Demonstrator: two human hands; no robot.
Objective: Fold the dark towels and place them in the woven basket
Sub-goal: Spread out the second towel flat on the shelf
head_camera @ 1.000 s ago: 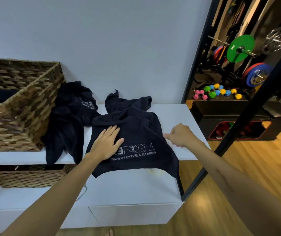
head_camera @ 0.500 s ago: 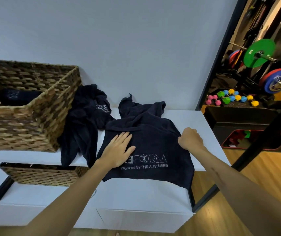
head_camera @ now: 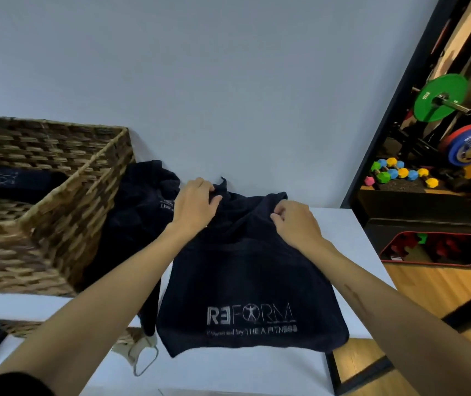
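Note:
A dark navy towel [head_camera: 245, 275] with a white REFORM logo lies on the white shelf top [head_camera: 351, 247], its near edge hanging over the front. My left hand [head_camera: 195, 205] grips its bunched far left part near the wall. My right hand [head_camera: 294, 221] pinches the far right edge. A second dark towel [head_camera: 143, 207] lies crumpled between this one and the woven basket [head_camera: 65, 224] on the left. Inside the basket lies a rolled dark towel [head_camera: 20, 182].
A light wall stands right behind the shelf. Another woven basket [head_camera: 20, 327] sits on the lower shelf, with a pale face mask [head_camera: 140, 352] near its corner. Right of the shelf a black frame edges a view of weight plates [head_camera: 440, 98], coloured dumbbells and wooden floor.
Both hands have moved from the middle and right edge of the logo towel up to its far edge and taken hold there. The camera has come closer and tilted down.

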